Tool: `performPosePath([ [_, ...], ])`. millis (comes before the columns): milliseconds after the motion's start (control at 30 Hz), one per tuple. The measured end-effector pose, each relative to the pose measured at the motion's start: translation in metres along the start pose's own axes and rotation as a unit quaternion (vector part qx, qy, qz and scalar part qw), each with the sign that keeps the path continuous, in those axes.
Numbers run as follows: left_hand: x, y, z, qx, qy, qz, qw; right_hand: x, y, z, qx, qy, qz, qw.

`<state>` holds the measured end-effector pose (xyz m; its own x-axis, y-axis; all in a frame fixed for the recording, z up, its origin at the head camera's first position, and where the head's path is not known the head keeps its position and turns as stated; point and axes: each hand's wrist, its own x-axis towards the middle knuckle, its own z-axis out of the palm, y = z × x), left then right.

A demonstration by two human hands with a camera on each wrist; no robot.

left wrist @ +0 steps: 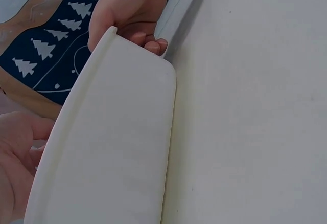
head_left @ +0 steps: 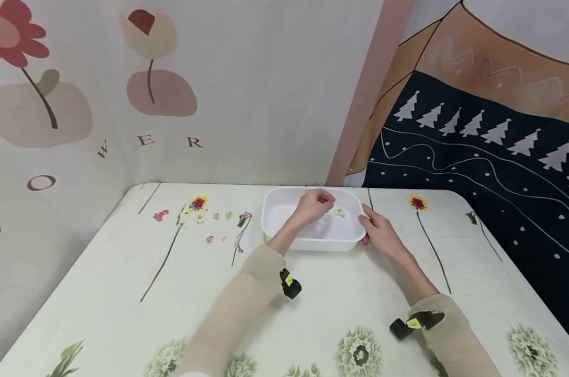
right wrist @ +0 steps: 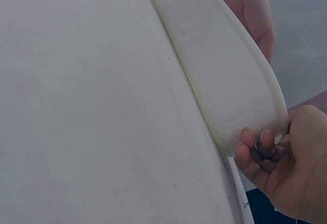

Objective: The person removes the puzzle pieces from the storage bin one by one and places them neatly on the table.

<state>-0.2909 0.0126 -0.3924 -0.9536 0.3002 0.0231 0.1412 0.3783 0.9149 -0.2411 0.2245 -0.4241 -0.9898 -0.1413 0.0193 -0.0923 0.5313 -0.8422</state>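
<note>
A white plastic basin sits at the far middle of the table. My right hand grips its right end, thumb at the rim and fingers curled under it, as the right wrist view shows at the basin wall. Over the inside of the basin hangs my left hand, fingers bent towards the thumb; I cannot tell whether anything is between the fingertips. Just right of those fingertips, a small yellowish piece lies in the basin. In the left wrist view the basin wall partly hides the left hand.
Left of the basin lie several small pieces: a red and blue one, a yellowish cluster and a purple one. The tablecloth has printed flowers. A patterned curtain hangs behind the table.
</note>
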Motion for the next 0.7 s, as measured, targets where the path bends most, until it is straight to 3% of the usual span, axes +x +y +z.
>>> performPosePath([
  [467, 0.023, -0.003, 0.022, -0.025, -0.004, -0.051, 0.9984, 0.001, 0.001, 0.001, -0.012, 0.0, 0.001, 0.9999],
  [700, 0.026, -0.009, 0.028, 0.01, -0.021, -0.051, 0.9985, 0.001, 0.003, 0.001, -0.012, 0.008, -0.011, 0.9998],
])
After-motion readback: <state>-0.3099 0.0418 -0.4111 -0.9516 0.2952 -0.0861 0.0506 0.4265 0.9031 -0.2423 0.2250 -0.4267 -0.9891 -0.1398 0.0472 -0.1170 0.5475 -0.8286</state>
